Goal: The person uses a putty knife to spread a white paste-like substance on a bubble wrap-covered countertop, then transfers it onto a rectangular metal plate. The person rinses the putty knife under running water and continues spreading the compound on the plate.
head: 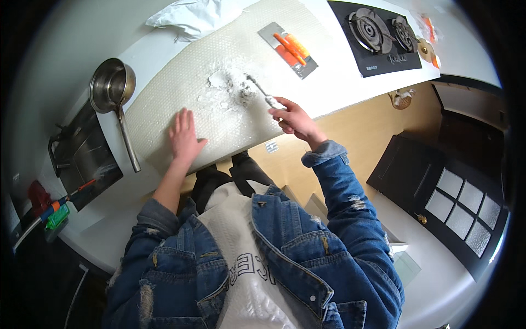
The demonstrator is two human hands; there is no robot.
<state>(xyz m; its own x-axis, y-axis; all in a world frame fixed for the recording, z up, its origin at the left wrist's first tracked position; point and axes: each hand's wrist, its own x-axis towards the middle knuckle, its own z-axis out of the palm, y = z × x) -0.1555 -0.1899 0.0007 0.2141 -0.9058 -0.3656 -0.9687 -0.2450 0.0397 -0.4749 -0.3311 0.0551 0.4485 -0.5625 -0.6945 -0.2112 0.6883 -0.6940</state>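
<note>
My right hand (294,119) grips a slim rod-like tool (259,89), its handle caked with white material. The tool's dark far end rests at or just over a patch of white powder and paste (230,82) with grey crumbs in it. Under the patch lies a sheet of bubble wrap (185,78) spread over the counter. Palm down on the sheet's near left part, my left hand (185,135) holds nothing, its thumb spread from the fingers. Beyond the tool is a flat steel trowel (287,49) with an orange handle.
A metal saucepan (111,84) stands on the left, by a dark sink (86,152). At the back right is a black gas hob (374,37). A crumpled white plastic bag (189,18) lies at the far edge. A black door with glass panes (431,193) stands at right.
</note>
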